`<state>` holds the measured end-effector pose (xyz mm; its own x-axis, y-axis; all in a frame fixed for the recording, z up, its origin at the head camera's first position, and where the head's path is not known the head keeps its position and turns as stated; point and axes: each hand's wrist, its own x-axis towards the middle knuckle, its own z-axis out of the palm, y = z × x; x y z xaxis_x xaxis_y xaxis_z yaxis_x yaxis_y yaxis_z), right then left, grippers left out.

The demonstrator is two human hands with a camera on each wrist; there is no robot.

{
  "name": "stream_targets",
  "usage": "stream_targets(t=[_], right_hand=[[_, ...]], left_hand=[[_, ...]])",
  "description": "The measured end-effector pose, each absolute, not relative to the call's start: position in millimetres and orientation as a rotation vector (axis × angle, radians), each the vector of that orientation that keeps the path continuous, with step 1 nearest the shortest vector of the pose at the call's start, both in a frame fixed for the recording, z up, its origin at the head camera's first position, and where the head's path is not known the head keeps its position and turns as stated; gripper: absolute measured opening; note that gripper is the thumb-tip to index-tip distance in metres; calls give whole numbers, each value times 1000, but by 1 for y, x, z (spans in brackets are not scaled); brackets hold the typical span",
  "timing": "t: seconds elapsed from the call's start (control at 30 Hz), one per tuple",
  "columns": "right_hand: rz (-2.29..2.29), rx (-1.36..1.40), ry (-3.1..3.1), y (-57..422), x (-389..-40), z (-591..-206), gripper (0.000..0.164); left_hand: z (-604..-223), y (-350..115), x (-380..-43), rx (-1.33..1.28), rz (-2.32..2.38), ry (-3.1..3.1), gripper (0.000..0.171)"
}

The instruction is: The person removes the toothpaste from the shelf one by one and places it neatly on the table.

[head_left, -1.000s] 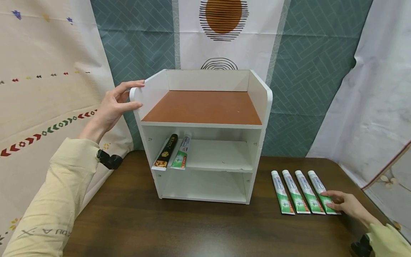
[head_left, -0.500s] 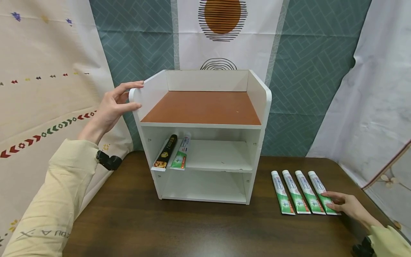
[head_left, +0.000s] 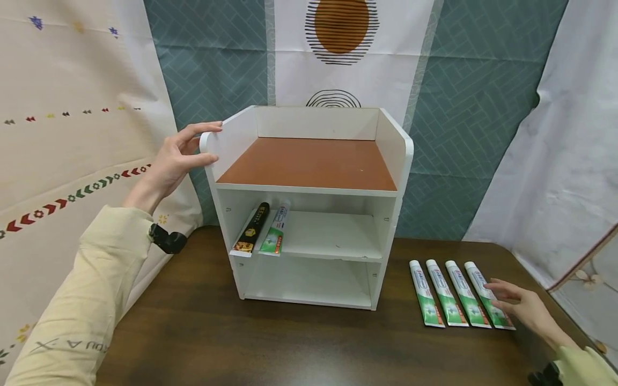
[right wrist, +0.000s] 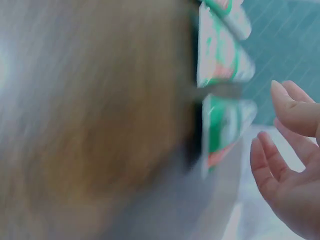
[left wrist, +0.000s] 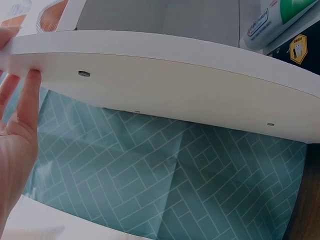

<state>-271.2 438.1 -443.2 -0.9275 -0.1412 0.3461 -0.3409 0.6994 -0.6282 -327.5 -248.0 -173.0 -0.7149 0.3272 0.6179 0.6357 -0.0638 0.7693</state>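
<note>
My left hand (head_left: 170, 161) holds the upper left side panel of a white shelf unit (head_left: 305, 188), thumb at the front edge and fingers over the top. In the left wrist view its fingers (left wrist: 30, 95) lie on both sides of the panel (left wrist: 175, 82). Several white-and-green toothpaste tubes lie in a row on the table, caps pointing away. Beside the rightmost toothpaste tube (head_left: 484, 287) hovers my right hand (head_left: 523, 306), fingers loosely bent. The right wrist view, blurred, shows this hand apart from the tubes, with nothing between its fingers.
On the middle shelf (head_left: 333, 233), at its left, lie a black toothpaste tube (head_left: 252, 229) and a white-and-green one (head_left: 275, 229). A brown board (head_left: 309, 163) forms the unit's top. The dark wooden table (head_left: 289, 343) has patterned cloths hanging behind and beside it.
My right hand has come away from the rightmost toothpaste tube and lifted slightly, its fingers looser. The head view has shifted a little. My left hand keeps its hold on the side panel.
</note>
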Motion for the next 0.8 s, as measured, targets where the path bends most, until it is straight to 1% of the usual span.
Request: stream_targets(t=[0.17, 0.37, 0.43, 0.53, 0.63, 0.8], right_hand=[[1047, 364, -2575, 409, -274, -426, 33], [1296, 374, -2377, 374, -276, -417, 26], [1405, 422, -2290, 364, -278, -414, 24], [1445, 449, -2229, 346, -278, -405, 24], [1427, 467, -2222, 326, -277, -393, 23], [1427, 614, -2208, 297, -277, -373, 21]], left_hand=[[-174, -250, -326, -1033, -1843, -1969, 49], [-175, -249, -327, -1022, -1826, -1981, 48], [-174, -249, -328, -1029, -1824, -1983, 48], [-174, -248, -328, -1035, -1821, -1989, 48], [-174, -248, -328, -1031, -1819, -1992, 48], [-173, -249, -327, -1029, -1825, -1984, 48]])
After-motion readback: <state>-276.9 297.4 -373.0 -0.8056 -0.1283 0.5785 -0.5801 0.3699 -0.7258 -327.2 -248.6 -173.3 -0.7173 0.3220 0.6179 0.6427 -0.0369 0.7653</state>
